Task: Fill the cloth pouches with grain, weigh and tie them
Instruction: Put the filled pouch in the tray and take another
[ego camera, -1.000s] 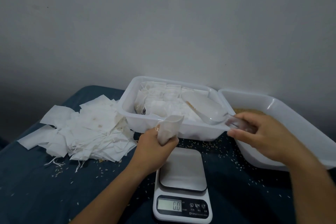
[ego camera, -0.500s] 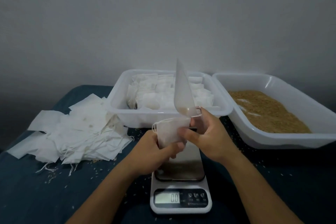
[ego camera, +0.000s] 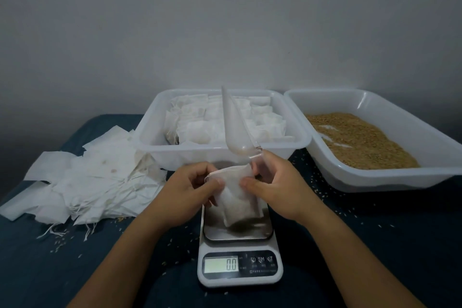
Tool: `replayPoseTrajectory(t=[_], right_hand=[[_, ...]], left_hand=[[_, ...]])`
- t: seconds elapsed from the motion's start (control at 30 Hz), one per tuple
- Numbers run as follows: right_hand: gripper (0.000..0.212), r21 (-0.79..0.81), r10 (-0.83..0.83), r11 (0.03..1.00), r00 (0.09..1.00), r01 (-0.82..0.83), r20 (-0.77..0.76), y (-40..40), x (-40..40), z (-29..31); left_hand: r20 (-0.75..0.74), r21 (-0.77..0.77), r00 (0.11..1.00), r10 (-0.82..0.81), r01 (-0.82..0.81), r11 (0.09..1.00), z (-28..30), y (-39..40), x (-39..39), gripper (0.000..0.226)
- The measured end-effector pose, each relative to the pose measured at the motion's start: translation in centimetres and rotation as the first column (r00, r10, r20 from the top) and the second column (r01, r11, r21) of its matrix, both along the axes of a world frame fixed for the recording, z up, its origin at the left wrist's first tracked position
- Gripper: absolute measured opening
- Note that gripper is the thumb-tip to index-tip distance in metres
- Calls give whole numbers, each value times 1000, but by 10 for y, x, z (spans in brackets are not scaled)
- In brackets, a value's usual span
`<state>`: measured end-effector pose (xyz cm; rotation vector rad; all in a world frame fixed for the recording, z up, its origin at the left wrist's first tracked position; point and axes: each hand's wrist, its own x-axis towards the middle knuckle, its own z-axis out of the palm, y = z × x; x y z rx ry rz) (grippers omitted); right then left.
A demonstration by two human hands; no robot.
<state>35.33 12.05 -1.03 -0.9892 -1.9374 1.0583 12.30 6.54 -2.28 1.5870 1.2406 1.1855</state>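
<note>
Pouch in the hands: a small white cloth pouch [ego camera: 237,197] hangs in the middle of the frame, just above the scale. I cannot tell if its bottom touches the scale plate. It looks flat and thin, so I think it has little or no grain in it yet.
Left hand: the left hand [ego camera: 190,190] pinches the left side of the pouch near its top, fingers curled on the cloth.
Right hand: the right hand [ego camera: 272,182] pinches the right side of the pouch with thumb and fingers. It also holds the handle of a clear plastic scoop [ego camera: 235,127], which points up in front of the middle tub.
Scoop: only a few grains sit at the low end of it. It looks almost empty.
Scale: the scale [ego camera: 240,265] is on the table at the bottom middle. Its screen shows zero, so nothing is weighed yet.
Grain: the brown grain [ego camera: 360,142] lies in the white tub [ego camera: 375,177] at the right of the frame. There is plenty left.
Done pouches: the middle tub [ego camera: 160,137] holds many white pouches [ego camera: 200,130]. I think these are filled ones, but I cannot see inside them.
Pouches left: a big heap of flat empty pouches [ego camera: 82,177] lies at the left of the frame, with strings hanging loose.
Spills: loose grains are scattered on the dark blue table [ego camera: 62,270].
How far along: part way, I think. This pouch needs filling, weighing and tying, and the heap waits after it.
</note>
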Motion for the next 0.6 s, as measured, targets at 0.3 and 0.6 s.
replayPoseTrajectory(t=[0.3, 0.6], right_hand=[[28, 40, -161, 987, 961, 156, 225, 4, 1, -5], [33, 144, -293, 953, 934, 268, 202, 12, 14, 11]], left_hand=[[-388, 154, 884, 261, -217, 964, -19, 8, -3, 8], [-301, 57, 851, 431, -435, 898, -36, 26, -21, 16]])
